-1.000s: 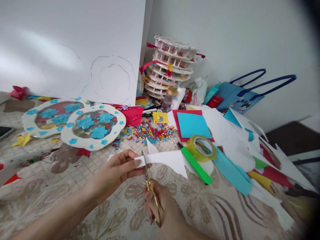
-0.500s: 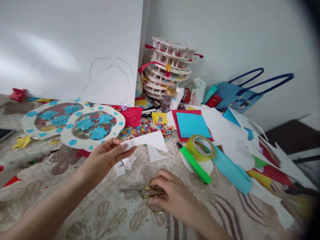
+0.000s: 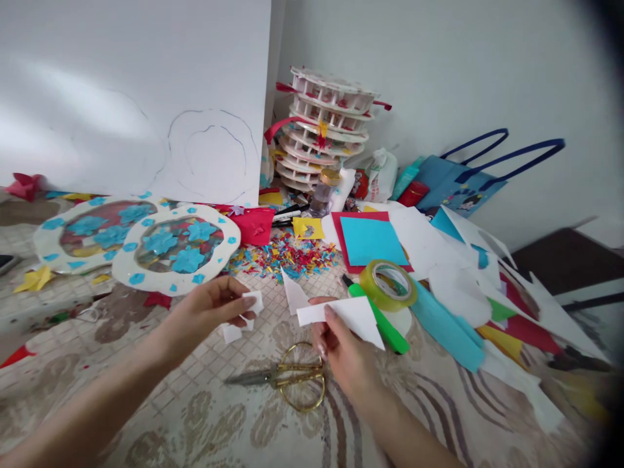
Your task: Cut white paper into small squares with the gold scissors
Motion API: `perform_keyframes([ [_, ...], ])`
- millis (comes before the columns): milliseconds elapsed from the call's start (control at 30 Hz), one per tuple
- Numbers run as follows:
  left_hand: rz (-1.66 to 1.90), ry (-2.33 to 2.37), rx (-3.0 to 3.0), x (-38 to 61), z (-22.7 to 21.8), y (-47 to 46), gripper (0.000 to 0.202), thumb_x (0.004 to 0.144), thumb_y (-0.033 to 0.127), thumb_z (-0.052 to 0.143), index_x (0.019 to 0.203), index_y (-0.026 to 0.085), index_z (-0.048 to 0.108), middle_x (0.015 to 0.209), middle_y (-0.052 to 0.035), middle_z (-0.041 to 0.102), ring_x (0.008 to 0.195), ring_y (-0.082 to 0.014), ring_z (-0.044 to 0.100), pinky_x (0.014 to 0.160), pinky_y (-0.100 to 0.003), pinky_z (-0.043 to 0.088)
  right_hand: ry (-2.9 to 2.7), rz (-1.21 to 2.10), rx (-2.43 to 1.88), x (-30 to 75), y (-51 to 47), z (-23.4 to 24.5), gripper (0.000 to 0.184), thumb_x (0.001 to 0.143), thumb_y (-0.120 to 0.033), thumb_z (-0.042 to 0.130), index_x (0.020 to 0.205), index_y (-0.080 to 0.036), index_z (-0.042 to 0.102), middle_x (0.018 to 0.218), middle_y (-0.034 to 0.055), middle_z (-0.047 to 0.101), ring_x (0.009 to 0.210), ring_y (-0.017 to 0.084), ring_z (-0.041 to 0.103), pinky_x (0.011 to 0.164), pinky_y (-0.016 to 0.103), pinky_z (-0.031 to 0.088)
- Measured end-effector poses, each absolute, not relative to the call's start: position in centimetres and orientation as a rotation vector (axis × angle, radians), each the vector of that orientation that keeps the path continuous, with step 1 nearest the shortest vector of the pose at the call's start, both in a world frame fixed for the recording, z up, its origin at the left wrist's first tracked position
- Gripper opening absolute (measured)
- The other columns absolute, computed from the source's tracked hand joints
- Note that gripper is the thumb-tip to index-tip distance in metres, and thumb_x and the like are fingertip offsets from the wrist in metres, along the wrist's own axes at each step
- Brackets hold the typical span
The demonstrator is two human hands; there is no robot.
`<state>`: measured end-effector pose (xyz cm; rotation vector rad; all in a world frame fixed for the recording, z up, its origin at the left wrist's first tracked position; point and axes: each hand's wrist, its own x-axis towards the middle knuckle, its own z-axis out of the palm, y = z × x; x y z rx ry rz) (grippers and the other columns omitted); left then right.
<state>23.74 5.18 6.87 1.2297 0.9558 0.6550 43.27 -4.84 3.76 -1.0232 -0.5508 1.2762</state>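
Between the thumb and fingers of my left hand is a small white piece of foam board. Other small white pieces lie just below those fingers, partly hidden. My right hand pinches a larger white offcut with a straight edge. A curved, pointed white piece sticks up just left of it; whether the two are joined I cannot tell. Gold-handled scissors lie on the patterned tablecloth between my forearms, blades pointing left, with neither hand on them.
Colored paper scraps are spread behind my hands. White frames with blue flowers lie at the left. A tape roll and green cutter knife sit at the right. Behind stand a tiered white model and a blue bag.
My right hand has let go of the scissors and moved up to hold the white offcut. My left hand no longer holds that strip, only a small piece.
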Motion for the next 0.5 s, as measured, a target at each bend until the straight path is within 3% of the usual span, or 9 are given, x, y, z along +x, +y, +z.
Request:
perform_keyframes([
  [133, 0.618, 0.994, 1.522, 22.6, 6.8, 6.6, 0.022, 0.073, 0.030, 0.071, 0.091, 0.021, 0.061, 0.062, 0.0023, 0.064, 0.056, -0.0153, 0.064, 0.051, -0.023, 0.049, -0.589, 1.311, -1.024, 43.8, -4.7, 3.9, 0.023, 0.081, -0.040, 0.063, 0.091, -0.019, 0.064, 0.055, -0.0060, 0.045, 0.045, 0.007, 0.038, 0.042, 0.020, 0.026],
  [267, 0.531, 1.112, 1.686, 22.7, 7.2, 5.9, 0.011, 0.075, 0.030, 0.067, 0.081, 0.021, 0.065, 0.053, 0.0017, 0.062, 0.046, -0.0149, 0.061, 0.041, -0.020, 0.039, -0.632, 1.324, -1.077, 43.3, -4.9, 3.7, 0.026, 0.081, -0.041, 0.062, 0.091, -0.018, 0.065, 0.054, -0.0060, 0.045, 0.045, 0.008, 0.037, 0.042, 0.020, 0.025],
  [367, 0.618, 1.128, 1.691, 22.7, 7.9, 5.6, 0.009, 0.069, 0.023, 0.071, 0.076, 0.022, 0.067, 0.041, 0.0062, 0.053, 0.033, -0.0104, 0.046, 0.038, -0.020, 0.029, -0.623, 1.334, -1.114, 43.1, -4.9, 3.7, 0.029, 0.079, -0.043, 0.064, 0.091, -0.017, 0.064, 0.053, -0.0062, 0.044, 0.045, 0.008, 0.037, 0.041, 0.020, 0.025],
  [500, 0.711, 1.167, 1.703, 22.8, 8.4, 5.6, 0.009, 0.066, 0.024, 0.073, 0.069, 0.022, 0.065, 0.040, 0.0076, 0.045, 0.035, -0.0084, 0.035, 0.038, -0.020, 0.022, -0.635, 1.331, -1.147, 43.0, -4.9, 3.7, 0.029, 0.079, -0.045, 0.063, 0.092, -0.018, 0.063, 0.053, -0.0064, 0.043, 0.045, 0.009, 0.036, 0.041, 0.021, 0.025],
])
